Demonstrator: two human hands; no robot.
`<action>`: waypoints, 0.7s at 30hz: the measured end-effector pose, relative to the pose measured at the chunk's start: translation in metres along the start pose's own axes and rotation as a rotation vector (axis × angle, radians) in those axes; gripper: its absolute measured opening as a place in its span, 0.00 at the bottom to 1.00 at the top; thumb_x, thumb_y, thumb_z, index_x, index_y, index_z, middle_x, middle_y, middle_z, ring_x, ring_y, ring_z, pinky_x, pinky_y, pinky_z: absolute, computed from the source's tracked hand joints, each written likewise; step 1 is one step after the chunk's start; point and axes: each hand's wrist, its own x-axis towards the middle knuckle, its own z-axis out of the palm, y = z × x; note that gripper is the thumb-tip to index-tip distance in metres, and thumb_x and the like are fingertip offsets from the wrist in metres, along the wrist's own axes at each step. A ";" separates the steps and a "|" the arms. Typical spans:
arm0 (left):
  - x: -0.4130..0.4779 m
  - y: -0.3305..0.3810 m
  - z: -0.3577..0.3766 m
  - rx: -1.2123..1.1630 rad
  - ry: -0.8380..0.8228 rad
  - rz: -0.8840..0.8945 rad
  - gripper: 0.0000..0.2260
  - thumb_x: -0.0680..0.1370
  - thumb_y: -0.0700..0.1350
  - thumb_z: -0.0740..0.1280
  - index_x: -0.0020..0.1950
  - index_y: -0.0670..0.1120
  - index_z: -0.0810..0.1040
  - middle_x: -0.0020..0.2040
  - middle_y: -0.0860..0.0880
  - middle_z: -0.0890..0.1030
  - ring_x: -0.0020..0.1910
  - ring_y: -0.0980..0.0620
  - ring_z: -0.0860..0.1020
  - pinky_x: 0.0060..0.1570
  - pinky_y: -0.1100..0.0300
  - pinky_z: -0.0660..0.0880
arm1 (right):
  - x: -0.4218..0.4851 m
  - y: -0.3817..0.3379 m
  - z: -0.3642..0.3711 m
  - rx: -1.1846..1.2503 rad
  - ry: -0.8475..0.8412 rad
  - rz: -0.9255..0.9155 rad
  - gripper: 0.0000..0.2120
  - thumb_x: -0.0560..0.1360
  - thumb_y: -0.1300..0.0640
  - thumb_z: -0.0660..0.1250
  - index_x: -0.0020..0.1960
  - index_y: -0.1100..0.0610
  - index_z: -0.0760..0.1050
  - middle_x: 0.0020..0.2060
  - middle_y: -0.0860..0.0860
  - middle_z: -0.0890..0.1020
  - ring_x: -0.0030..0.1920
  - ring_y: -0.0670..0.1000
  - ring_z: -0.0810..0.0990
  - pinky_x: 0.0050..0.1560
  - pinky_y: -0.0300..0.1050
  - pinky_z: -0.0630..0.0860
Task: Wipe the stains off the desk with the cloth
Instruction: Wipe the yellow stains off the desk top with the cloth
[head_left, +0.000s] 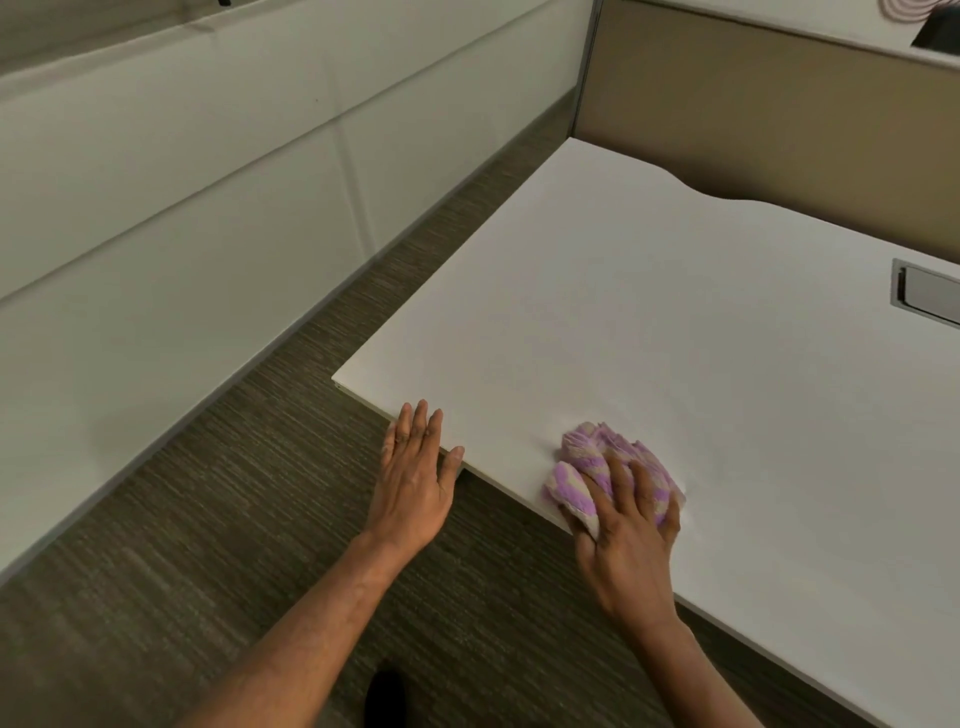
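On the desk (675, 338) edge, right hand (628, 540) holds the bunched cloth (587, 447); left hand (413, 478) flat, grip wide.

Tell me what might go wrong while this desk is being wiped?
1. The cloth sits bunched right at the near edge of the desk under the right hand; an outward stroke could drag it off onto the carpet.
2. Bunched up, it covers little surface, so stains may be missed.
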 end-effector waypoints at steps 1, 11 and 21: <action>-0.001 0.002 0.001 0.007 -0.008 -0.003 0.33 0.83 0.63 0.43 0.84 0.46 0.51 0.85 0.47 0.46 0.83 0.50 0.38 0.82 0.51 0.38 | -0.005 0.004 -0.001 -0.001 0.005 0.006 0.33 0.76 0.43 0.52 0.81 0.38 0.51 0.83 0.50 0.52 0.82 0.54 0.41 0.77 0.63 0.29; -0.039 0.022 0.019 -0.040 0.099 -0.052 0.32 0.84 0.62 0.46 0.84 0.47 0.49 0.84 0.48 0.45 0.83 0.50 0.38 0.81 0.51 0.39 | -0.031 0.030 -0.005 0.176 0.015 -0.002 0.29 0.80 0.41 0.52 0.81 0.41 0.55 0.82 0.48 0.54 0.82 0.49 0.41 0.79 0.59 0.33; -0.097 0.033 0.037 -0.031 0.221 -0.156 0.32 0.85 0.61 0.49 0.85 0.45 0.48 0.85 0.45 0.46 0.84 0.48 0.41 0.82 0.48 0.45 | -0.053 0.032 -0.010 0.330 0.023 -0.046 0.29 0.80 0.43 0.54 0.80 0.43 0.59 0.82 0.49 0.59 0.83 0.52 0.47 0.79 0.67 0.42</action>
